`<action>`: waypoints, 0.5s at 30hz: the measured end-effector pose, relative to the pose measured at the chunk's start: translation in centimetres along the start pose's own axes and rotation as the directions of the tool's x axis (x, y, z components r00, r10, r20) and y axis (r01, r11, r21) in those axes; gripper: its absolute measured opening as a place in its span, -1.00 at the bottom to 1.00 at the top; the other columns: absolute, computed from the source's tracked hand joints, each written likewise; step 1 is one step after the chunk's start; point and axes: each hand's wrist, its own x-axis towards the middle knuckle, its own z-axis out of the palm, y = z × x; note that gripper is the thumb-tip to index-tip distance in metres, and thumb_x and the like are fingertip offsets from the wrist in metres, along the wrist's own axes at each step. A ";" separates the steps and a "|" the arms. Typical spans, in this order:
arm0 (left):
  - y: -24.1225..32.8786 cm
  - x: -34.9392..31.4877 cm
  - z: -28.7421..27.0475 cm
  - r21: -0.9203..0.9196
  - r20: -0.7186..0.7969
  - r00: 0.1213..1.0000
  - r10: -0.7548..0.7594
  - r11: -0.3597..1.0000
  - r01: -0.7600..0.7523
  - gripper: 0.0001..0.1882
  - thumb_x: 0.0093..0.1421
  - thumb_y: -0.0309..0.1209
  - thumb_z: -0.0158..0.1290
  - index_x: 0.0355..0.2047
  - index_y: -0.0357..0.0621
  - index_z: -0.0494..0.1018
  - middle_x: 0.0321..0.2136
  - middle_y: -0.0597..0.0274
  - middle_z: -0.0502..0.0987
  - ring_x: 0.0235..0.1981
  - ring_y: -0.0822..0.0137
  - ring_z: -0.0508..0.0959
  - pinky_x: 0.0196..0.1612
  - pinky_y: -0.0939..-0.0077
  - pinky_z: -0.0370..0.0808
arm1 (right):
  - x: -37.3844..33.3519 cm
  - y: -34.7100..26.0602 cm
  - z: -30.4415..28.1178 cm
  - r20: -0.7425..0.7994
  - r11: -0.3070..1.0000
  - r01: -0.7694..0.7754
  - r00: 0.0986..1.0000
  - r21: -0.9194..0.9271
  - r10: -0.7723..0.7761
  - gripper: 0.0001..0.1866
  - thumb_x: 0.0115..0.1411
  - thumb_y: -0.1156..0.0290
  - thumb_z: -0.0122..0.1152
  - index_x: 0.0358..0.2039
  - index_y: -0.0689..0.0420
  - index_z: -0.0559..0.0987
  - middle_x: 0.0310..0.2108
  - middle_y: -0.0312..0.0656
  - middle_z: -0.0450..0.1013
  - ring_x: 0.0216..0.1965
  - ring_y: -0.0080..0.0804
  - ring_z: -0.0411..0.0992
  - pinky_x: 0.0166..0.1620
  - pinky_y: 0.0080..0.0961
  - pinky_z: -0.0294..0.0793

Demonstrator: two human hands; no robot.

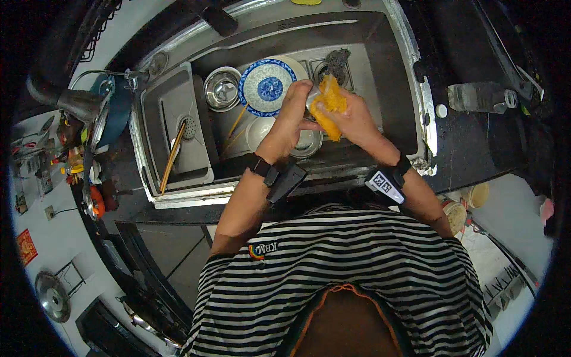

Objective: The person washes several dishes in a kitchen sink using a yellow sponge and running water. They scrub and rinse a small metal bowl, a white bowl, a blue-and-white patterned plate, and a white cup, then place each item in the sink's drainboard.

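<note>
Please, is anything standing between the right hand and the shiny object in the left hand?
Yes, the yellow cloth. The right hand holds it against the right side of the shiny object in the left hand. The object's full shape is hidden.

Yellow cloth (333,106): matt, rough-napped fabric
Plate (269,87): glossy, smooth ceramic
Bowl (223,89), upper centre-left: shiny, smooth metal
Scouring pad (338,59), upper centre: rough, wiry metal
Chopsticks (172,159), left: matt, wood-like
Sink rim (427,113): shiny, foil-like, wrinkled
Bottle (479,97), right: clear, glossy plastic
Shirt (351,256): matt cloth
</note>
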 end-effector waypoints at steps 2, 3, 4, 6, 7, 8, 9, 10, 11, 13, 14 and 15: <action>-0.2 0.0 -0.6 0.075 0.023 0.994 0.108 0.991 -0.110 -0.68 0.18 -0.15 -0.13 -0.15 -0.04 0.26 -0.25 0.32 0.27 -0.23 0.37 0.31 -0.36 0.40 0.35 | -0.1 0.1 -0.4 0.022 0.955 -0.101 0.995 0.278 0.099 -0.72 0.08 0.31 0.19 -0.28 0.24 0.47 -0.42 -0.19 0.48 -0.41 -0.42 0.46 -0.32 -0.53 0.42; -0.3 0.1 -0.9 0.112 0.030 0.987 0.160 0.980 -0.163 -0.73 0.16 -0.17 -0.10 -0.23 -0.06 0.30 -0.35 0.36 0.30 -0.32 0.46 0.30 -0.45 0.54 0.30 | -0.1 0.2 -0.6 0.033 0.938 -0.097 0.995 0.332 0.091 -0.72 0.12 0.28 0.16 -0.27 0.24 0.48 -0.44 -0.26 0.47 -0.42 -0.58 0.42 -0.35 -0.59 0.41; -0.5 0.1 -1.0 0.147 0.039 0.976 0.213 0.965 -0.217 -0.76 0.14 -0.20 -0.07 -0.32 -0.08 0.34 -0.46 0.41 0.33 -0.41 0.54 0.29 -0.53 0.68 0.25 | 0.0 0.3 -0.7 0.054 0.929 -0.131 0.991 0.346 0.120 -0.71 0.13 0.27 0.16 -0.27 0.24 0.48 -0.44 -0.28 0.46 -0.43 -0.60 0.41 -0.36 -0.62 0.40; -1.0 0.3 -0.8 0.056 -0.038 0.975 0.219 0.975 -0.217 -0.80 0.12 -0.26 -0.02 -0.55 -0.06 0.34 -0.58 0.49 0.27 -0.49 0.62 0.24 -0.48 0.72 0.18 | 0.3 0.5 -0.7 0.056 0.890 -0.186 0.982 0.416 0.180 -0.70 0.14 0.25 0.15 -0.26 0.24 0.49 -0.44 -0.31 0.44 -0.46 -0.62 0.39 -0.39 -0.66 0.37; -1.5 0.3 -0.6 0.000 -0.065 0.979 0.194 0.981 -0.194 -0.79 0.12 -0.26 -0.01 -0.59 -0.05 0.32 -0.60 0.50 0.26 -0.50 0.63 0.23 -0.47 0.72 0.17 | 0.7 0.6 -0.9 -0.019 0.932 -0.190 0.979 0.308 0.205 -0.70 0.11 0.23 0.18 -0.31 0.24 0.51 -0.48 -0.29 0.45 -0.48 -0.60 0.39 -0.40 -0.62 0.38; -1.8 0.3 -0.4 -0.070 -0.085 0.976 0.200 0.976 -0.206 -0.76 0.11 -0.27 0.00 -0.63 -0.04 0.31 -0.62 0.51 0.25 -0.52 0.63 0.22 -0.46 0.71 0.16 | 1.3 0.6 -0.8 -0.100 0.967 -0.211 0.969 0.143 0.226 -0.70 0.09 0.23 0.19 -0.32 0.23 0.51 -0.48 -0.21 0.47 -0.46 -0.48 0.42 -0.39 -0.55 0.39; -2.3 0.6 0.0 -0.087 -0.109 0.983 0.148 0.984 -0.158 -0.71 0.12 -0.25 0.01 -0.69 -0.02 0.29 -0.64 0.52 0.23 -0.54 0.65 0.19 -0.47 0.70 0.14 | 2.1 0.7 -0.8 -0.157 0.978 -0.207 0.966 0.003 0.205 -0.70 0.07 0.23 0.19 -0.34 0.23 0.51 -0.48 -0.13 0.48 -0.45 -0.35 0.45 -0.37 -0.48 0.41; -2.6 0.7 0.3 -0.111 -0.119 0.982 0.147 0.981 -0.161 -0.72 0.12 -0.25 0.02 -0.67 -0.02 0.30 -0.64 0.53 0.22 -0.54 0.65 0.18 -0.49 0.69 0.12 | 2.7 0.6 -0.9 -0.220 0.965 -0.217 0.958 -0.148 0.181 -0.70 0.05 0.23 0.20 -0.35 0.22 0.51 -0.48 -0.05 0.49 -0.43 -0.23 0.49 -0.36 -0.41 0.43; -2.9 0.9 0.5 -0.148 -0.157 0.977 0.141 0.975 -0.165 -0.73 0.12 -0.24 0.02 -0.66 -0.02 0.32 -0.64 0.53 0.22 -0.54 0.65 0.17 -0.52 0.67 0.11 | 3.3 0.6 -1.1 -0.204 0.969 -0.185 0.967 -0.163 0.150 -0.69 -0.04 0.24 0.25 -0.33 0.17 0.52 -0.46 0.00 0.48 -0.38 -0.07 0.46 -0.32 -0.31 0.42; -3.2 1.3 0.4 -0.119 -0.199 0.975 0.101 0.985 -0.127 -0.76 0.21 -0.25 -0.08 -0.29 -0.18 0.40 -0.39 0.26 0.49 -0.41 0.39 0.52 -0.35 0.48 0.48 | 3.7 0.2 -1.4 -0.240 0.970 -0.087 0.970 -0.227 0.030 -0.70 -0.05 0.26 0.26 -0.33 0.14 0.53 -0.44 -0.04 0.49 -0.37 -0.08 0.47 -0.33 -0.33 0.43; -3.3 1.5 0.3 -0.216 -0.201 0.974 0.100 0.966 -0.144 -0.73 0.24 -0.24 -0.13 -0.25 -0.19 0.38 -0.36 0.23 0.49 -0.40 0.36 0.52 -0.33 0.46 0.48 | 3.7 0.0 -1.4 -0.245 0.964 -0.044 0.969 -0.263 -0.023 -0.71 -0.06 0.27 0.26 -0.32 0.12 0.53 -0.43 -0.05 0.50 -0.37 -0.09 0.47 -0.33 -0.34 0.43; -3.3 1.7 0.2 -0.310 -0.203 0.976 0.073 0.941 -0.135 -0.70 0.26 -0.22 -0.17 -0.22 -0.21 0.36 -0.33 0.21 0.49 -0.38 0.32 0.53 -0.32 0.44 0.48 | 3.3 -0.2 -1.4 -0.281 0.982 0.021 0.957 -0.186 -0.073 -0.71 -0.10 0.30 0.28 -0.34 0.12 0.52 -0.41 -0.08 0.48 -0.39 -0.06 0.45 -0.33 -0.34 0.43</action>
